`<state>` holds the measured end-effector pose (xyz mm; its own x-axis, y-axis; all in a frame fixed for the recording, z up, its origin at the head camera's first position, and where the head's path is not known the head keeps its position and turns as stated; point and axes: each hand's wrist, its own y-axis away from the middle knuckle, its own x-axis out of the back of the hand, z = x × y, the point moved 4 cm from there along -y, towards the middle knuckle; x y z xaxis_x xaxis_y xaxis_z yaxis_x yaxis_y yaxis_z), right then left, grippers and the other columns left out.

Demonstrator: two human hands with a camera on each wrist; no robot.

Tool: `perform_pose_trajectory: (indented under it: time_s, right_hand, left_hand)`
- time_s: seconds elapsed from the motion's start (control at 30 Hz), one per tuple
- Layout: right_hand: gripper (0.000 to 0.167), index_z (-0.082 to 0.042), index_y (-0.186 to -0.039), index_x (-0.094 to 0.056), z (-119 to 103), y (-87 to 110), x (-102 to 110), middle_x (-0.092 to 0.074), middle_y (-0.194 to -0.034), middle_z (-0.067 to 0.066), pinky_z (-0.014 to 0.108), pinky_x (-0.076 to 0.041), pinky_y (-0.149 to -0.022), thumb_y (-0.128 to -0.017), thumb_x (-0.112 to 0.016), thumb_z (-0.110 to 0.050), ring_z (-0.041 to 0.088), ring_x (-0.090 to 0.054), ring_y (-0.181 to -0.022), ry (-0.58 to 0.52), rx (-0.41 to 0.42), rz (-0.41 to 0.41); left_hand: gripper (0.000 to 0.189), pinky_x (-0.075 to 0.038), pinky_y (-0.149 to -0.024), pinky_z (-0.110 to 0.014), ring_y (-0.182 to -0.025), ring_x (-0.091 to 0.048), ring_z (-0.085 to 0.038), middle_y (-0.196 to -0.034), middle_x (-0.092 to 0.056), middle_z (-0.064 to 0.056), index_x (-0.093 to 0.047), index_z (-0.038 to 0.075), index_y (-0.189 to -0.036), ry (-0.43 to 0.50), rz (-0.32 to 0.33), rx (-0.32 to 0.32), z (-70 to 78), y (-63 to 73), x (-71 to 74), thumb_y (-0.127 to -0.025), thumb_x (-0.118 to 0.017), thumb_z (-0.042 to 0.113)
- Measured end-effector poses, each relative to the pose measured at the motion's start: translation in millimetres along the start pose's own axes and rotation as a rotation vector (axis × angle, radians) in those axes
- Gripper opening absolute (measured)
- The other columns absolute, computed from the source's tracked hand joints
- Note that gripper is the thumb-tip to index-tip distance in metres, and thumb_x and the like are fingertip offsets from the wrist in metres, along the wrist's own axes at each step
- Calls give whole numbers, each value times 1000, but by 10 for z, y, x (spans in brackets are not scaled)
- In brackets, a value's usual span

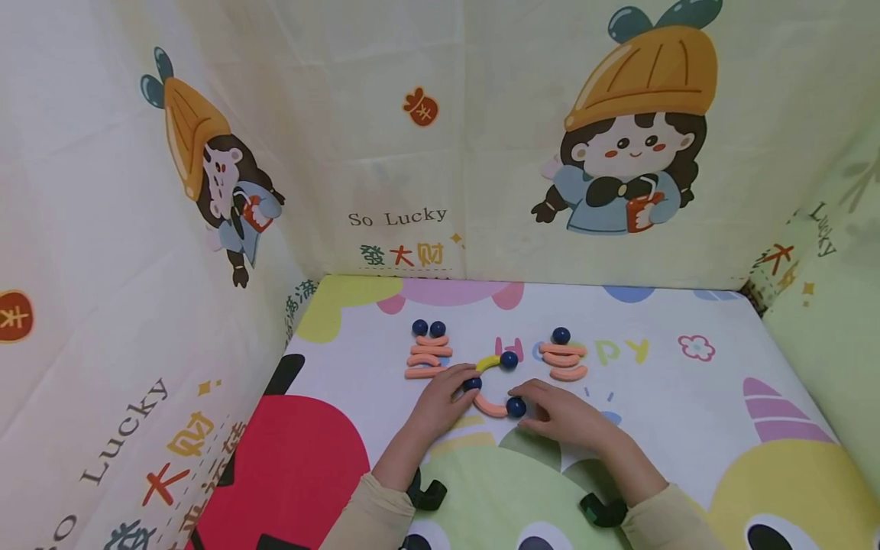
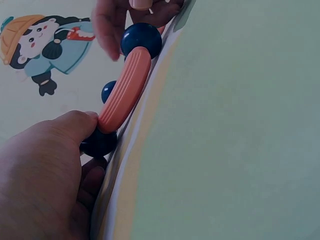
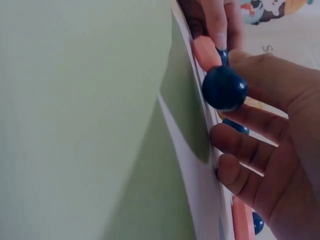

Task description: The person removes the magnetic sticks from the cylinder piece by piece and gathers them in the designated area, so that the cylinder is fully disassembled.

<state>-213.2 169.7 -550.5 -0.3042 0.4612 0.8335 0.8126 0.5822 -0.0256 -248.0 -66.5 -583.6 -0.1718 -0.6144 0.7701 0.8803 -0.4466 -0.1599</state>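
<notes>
Beneath the head camera, a pink curved stick (image 1: pixel 491 406) and a yellow curved stick (image 1: pixel 488 363) meet at one dark blue ball (image 1: pixel 472 384). My left hand (image 1: pixel 443 401) pinches that ball between thumb and fingers. Another blue ball (image 1: pixel 516 406) caps the pink stick's free end, and a third blue ball (image 1: pixel 509 360) caps the yellow one. My right hand (image 1: pixel 567 412) is around the pink stick's end ball, thumb and fingers spread loosely. In the left wrist view, the ridged pink stick (image 2: pixel 126 90) runs between two balls, with the right fingers beyond the farther one.
Left of centre lie several pink sticks (image 1: pixel 426 361) under two blue balls (image 1: pixel 428 328). Farther right, more pink sticks (image 1: pixel 565 359) lie below a single blue ball (image 1: pixel 561 335). A printed cloth (image 1: pixel 481 168) hangs around the patterned table (image 1: pixel 687 397) at the back and sides.
</notes>
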Motion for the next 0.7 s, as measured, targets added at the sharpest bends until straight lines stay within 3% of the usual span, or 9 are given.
perform_pose_trajectory:
  time_s: [0.2,0.43,0.57,0.7]
  right_hand:
    - [40,-23,-131,-61,-62,-85,-69,-60,-122,-12,23,-45,-76,-94,-67,-36,-2,-49,-81,64,39,17]
    - [23,-31,-117,-67,-87,-158,-171,-57,-114,-14,23,-48,-72,-95,-65,-36,-3,-51,-79,136,27,52]
    - [20,-32,-114,-68,-90,-166,-196,-56,-111,-13,22,-48,-69,-94,-65,-33,-3,-51,-75,142,14,89]
    - [18,-32,-112,-68,-92,-176,-214,-56,-108,-11,21,-47,-65,-94,-65,-30,-2,-50,-71,154,19,116]
  left_hand:
    - [39,-42,-110,-42,-137,-48,-18,-148,-50,6,-57,27,-138,-18,3,-32,30,-1,8,-101,-56,38]
    - [28,-48,-102,-41,-129,-54,-23,-147,-51,-5,-70,29,-123,-66,23,-209,79,11,14,-99,-59,37]
    - [21,-46,-103,-40,-129,-52,-23,-149,-49,-4,-75,30,-111,-76,12,-216,75,22,1,-97,-62,39]
    - [19,-46,-104,-41,-130,-52,-23,-150,-48,-4,-75,31,-109,-72,6,-210,73,29,2,-96,-63,40]
